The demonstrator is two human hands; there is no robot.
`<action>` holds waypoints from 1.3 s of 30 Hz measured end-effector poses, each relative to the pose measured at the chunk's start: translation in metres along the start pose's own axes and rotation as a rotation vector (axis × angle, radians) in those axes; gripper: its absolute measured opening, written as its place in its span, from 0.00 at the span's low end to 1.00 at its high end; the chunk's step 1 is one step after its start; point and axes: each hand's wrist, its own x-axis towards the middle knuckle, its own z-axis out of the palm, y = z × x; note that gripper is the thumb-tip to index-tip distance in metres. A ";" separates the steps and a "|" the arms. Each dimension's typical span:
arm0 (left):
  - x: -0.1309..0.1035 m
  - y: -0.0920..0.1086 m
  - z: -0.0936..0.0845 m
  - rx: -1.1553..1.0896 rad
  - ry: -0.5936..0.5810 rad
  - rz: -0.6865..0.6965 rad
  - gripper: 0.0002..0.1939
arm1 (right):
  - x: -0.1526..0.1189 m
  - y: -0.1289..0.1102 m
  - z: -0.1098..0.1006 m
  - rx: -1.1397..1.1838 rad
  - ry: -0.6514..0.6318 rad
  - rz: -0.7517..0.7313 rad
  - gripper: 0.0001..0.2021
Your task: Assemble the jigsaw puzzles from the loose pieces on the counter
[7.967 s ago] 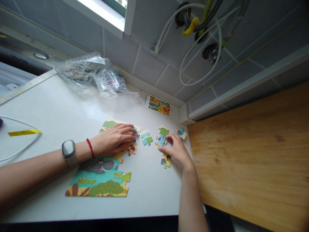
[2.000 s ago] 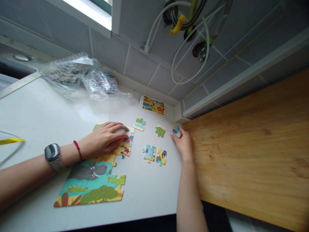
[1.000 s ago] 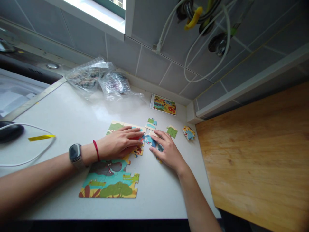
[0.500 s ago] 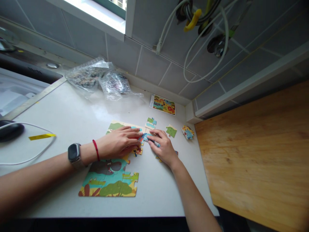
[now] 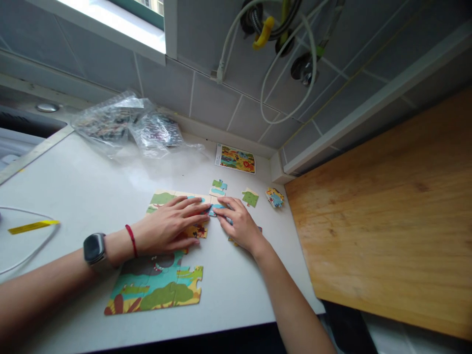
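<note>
A partly joined jigsaw puzzle [image 5: 158,290] with green, teal and animal pictures lies on the white counter. Across its upper part my left hand [image 5: 175,220] lies flat, fingers spread, the fingertips near its right edge. My right hand [image 5: 238,223] rests fingers-down on a blue puzzle piece [image 5: 217,207] beside those fingertips; its fingers are slightly apart. Just above are a green and blue piece [image 5: 220,184] and a pale piece. To the right lies a green tree piece [image 5: 250,197], then a small pile of pieces [image 5: 275,197]. Another piece is partly hidden under my right hand.
A printed picture card [image 5: 236,159] lies near the wall. Clear plastic bags [image 5: 127,125] of pieces are at the back left. A white cable [image 5: 40,255] with a yellow tag [image 5: 33,226] is at the left. A wooden board [image 5: 387,216] borders the counter on the right.
The view has shifted, so most things sit further left. The blue piece, tilted up in my right fingers before, now lies flat beside the puzzle, and those fingers have flattened over it.
</note>
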 end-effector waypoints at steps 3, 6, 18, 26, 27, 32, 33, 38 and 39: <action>0.000 -0.001 0.001 0.024 0.003 0.002 0.28 | -0.002 0.002 -0.003 0.006 -0.032 0.011 0.13; 0.001 0.000 0.001 0.034 -0.010 0.007 0.31 | -0.006 0.002 -0.004 -0.002 -0.093 0.016 0.17; 0.001 0.003 0.003 0.027 -0.054 -0.048 0.33 | -0.015 0.034 -0.056 -0.190 0.307 0.325 0.19; 0.003 0.006 -0.001 0.064 -0.080 -0.056 0.31 | -0.042 0.079 -0.089 -0.457 0.088 0.892 0.30; 0.003 0.007 -0.001 0.068 -0.082 -0.057 0.31 | -0.043 0.081 -0.089 -0.459 0.098 0.892 0.29; 0.002 0.006 0.000 0.073 -0.087 -0.069 0.31 | -0.045 0.088 -0.092 -0.431 0.194 0.849 0.26; 0.001 0.006 0.001 0.074 -0.089 -0.071 0.31 | -0.046 0.089 -0.093 -0.418 0.227 0.839 0.24; -0.002 0.004 0.000 0.078 -0.084 -0.075 0.28 | -0.042 0.086 -0.096 -0.218 0.462 0.725 0.22; -0.002 0.004 -0.001 0.073 -0.078 -0.072 0.28 | -0.039 0.082 -0.095 -0.130 0.473 0.659 0.22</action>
